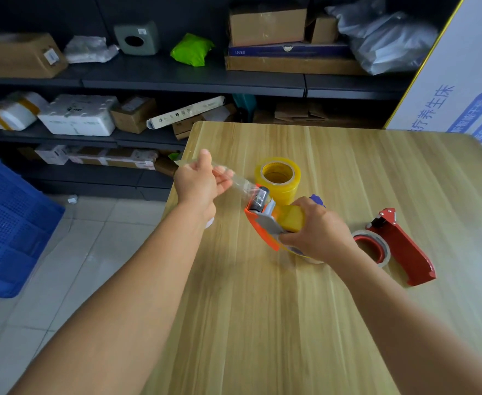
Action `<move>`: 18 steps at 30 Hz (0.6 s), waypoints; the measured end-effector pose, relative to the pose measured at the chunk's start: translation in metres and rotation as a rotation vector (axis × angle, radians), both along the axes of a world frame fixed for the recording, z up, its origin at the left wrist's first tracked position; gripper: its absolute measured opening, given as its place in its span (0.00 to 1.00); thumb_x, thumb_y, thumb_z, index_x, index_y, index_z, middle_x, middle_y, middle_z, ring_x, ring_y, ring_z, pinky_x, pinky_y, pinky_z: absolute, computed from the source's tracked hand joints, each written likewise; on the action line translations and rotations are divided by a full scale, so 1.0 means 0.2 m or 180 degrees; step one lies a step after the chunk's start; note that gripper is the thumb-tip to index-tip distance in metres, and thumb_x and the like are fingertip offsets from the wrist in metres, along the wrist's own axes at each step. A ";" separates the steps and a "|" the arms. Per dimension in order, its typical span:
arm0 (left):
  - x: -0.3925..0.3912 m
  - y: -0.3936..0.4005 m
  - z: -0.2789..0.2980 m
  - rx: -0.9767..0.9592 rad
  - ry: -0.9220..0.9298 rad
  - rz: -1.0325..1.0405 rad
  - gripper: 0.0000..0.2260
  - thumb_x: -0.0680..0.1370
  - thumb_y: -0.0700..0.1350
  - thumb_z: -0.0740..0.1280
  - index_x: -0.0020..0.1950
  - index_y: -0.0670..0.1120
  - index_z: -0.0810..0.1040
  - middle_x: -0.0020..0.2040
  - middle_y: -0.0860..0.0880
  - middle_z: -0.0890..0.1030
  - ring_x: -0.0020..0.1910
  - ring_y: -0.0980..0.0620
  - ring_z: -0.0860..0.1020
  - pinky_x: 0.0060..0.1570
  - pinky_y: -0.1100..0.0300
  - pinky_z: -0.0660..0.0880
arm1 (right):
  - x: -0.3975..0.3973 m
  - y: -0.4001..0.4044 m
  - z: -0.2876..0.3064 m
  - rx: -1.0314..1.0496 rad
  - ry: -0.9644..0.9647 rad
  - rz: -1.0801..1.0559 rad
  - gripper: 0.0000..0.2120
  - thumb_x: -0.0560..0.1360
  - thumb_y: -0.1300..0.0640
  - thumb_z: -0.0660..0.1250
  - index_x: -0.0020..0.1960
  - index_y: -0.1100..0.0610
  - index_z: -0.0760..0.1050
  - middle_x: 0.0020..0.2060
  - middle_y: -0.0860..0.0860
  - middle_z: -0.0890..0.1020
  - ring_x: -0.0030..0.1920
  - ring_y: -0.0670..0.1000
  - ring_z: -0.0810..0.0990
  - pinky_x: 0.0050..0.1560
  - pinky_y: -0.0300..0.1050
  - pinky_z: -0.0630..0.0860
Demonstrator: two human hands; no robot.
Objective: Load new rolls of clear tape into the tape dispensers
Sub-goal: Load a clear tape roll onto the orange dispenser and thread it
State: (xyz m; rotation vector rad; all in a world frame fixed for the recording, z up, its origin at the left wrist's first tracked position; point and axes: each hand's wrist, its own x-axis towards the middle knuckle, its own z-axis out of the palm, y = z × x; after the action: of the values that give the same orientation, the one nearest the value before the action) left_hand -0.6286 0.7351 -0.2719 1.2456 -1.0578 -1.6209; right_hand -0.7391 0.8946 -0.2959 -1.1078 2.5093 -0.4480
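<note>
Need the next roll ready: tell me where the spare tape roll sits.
In the head view, the spare tape roll stands on the wooden table, just behind the orange dispenser.

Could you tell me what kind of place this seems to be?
Probably a parcel packing or storage room: shelves hold cardboard boxes and bagged parcels, and tape dispensers lie on the table.

A person's right hand [317,232] grips an orange tape dispenser [265,223] loaded with a yellowish roll [292,218] above a wooden table [262,323], while the left hand [198,179] pinches a clear strip of tape [241,185] stretched from the dispenser's roller. A spare tape roll [278,176] stands just behind; a red dispenser [399,246] lies to the right. Shelves [194,78] of parcels line the back.
</note>
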 end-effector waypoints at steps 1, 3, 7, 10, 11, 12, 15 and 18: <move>0.01 -0.01 0.00 0.0098 -0.0013 0.0042 0.14 0.81 0.51 0.59 0.40 0.43 0.72 0.33 0.48 0.77 0.33 0.51 0.80 0.41 0.55 0.82 | -0.01 0.01 0.00 -0.0137 -0.0097 -0.0026 0.28 0.65 0.43 0.74 0.61 0.47 0.70 0.37 0.48 0.78 0.36 0.49 0.76 0.35 0.42 0.73; 0.04 -0.03 -0.04 0.0419 -0.0201 -0.0044 0.14 0.81 0.53 0.60 0.42 0.44 0.72 0.34 0.48 0.76 0.33 0.51 0.80 0.37 0.55 0.82 | -0.02 0.01 0.01 -0.0405 -0.0269 -0.0105 0.27 0.63 0.43 0.74 0.59 0.46 0.71 0.37 0.46 0.79 0.35 0.46 0.76 0.32 0.38 0.70; 0.06 0.03 -0.15 0.1403 -0.0724 -0.0795 0.17 0.77 0.57 0.66 0.50 0.43 0.72 0.40 0.46 0.75 0.34 0.50 0.78 0.36 0.54 0.81 | -0.02 -0.01 0.08 -0.0690 -0.0399 -0.0201 0.25 0.63 0.47 0.76 0.57 0.46 0.73 0.38 0.45 0.78 0.40 0.50 0.76 0.36 0.40 0.67; 0.02 0.10 -0.23 0.1512 -0.0535 -0.0736 0.23 0.75 0.55 0.69 0.64 0.46 0.68 0.55 0.45 0.75 0.45 0.49 0.79 0.41 0.53 0.79 | 0.01 -0.03 0.10 -0.0796 -0.0424 -0.0201 0.26 0.62 0.46 0.77 0.57 0.44 0.72 0.39 0.44 0.78 0.42 0.49 0.76 0.36 0.40 0.67; 0.01 0.12 -0.25 0.1271 -0.0444 -0.0607 0.23 0.75 0.52 0.70 0.66 0.50 0.67 0.60 0.46 0.74 0.51 0.49 0.78 0.46 0.53 0.77 | 0.03 -0.03 0.10 -0.0829 -0.0474 -0.0219 0.26 0.61 0.46 0.77 0.57 0.44 0.72 0.39 0.43 0.78 0.41 0.48 0.77 0.35 0.39 0.69; 0.00 0.13 -0.26 0.0994 -0.0347 -0.0501 0.19 0.76 0.50 0.69 0.65 0.52 0.69 0.64 0.47 0.74 0.57 0.48 0.76 0.52 0.53 0.74 | 0.04 -0.03 0.10 -0.0866 -0.0541 -0.0239 0.26 0.61 0.45 0.77 0.57 0.44 0.73 0.39 0.43 0.79 0.41 0.48 0.78 0.35 0.37 0.70; 0.02 0.14 -0.24 0.0543 -0.0070 -0.0444 0.09 0.77 0.44 0.68 0.56 0.53 0.77 0.65 0.53 0.74 0.65 0.53 0.71 0.58 0.57 0.64 | 0.05 -0.02 0.10 -0.0902 -0.0655 -0.0241 0.26 0.60 0.45 0.77 0.54 0.45 0.73 0.38 0.41 0.79 0.39 0.42 0.77 0.35 0.36 0.71; 0.07 0.11 -0.25 0.0567 -0.0214 -0.0683 0.10 0.76 0.56 0.67 0.54 0.54 0.79 0.67 0.53 0.73 0.68 0.52 0.68 0.61 0.56 0.61 | 0.06 -0.02 0.12 -0.0867 -0.0683 -0.0208 0.26 0.60 0.44 0.77 0.54 0.44 0.72 0.38 0.41 0.78 0.39 0.41 0.77 0.34 0.36 0.71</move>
State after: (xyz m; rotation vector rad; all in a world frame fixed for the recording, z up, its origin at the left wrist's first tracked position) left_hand -0.6152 0.7564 -0.3221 1.3480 -1.1407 -1.8819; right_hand -0.7273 0.8906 -0.2714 -1.0115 2.3484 -0.8995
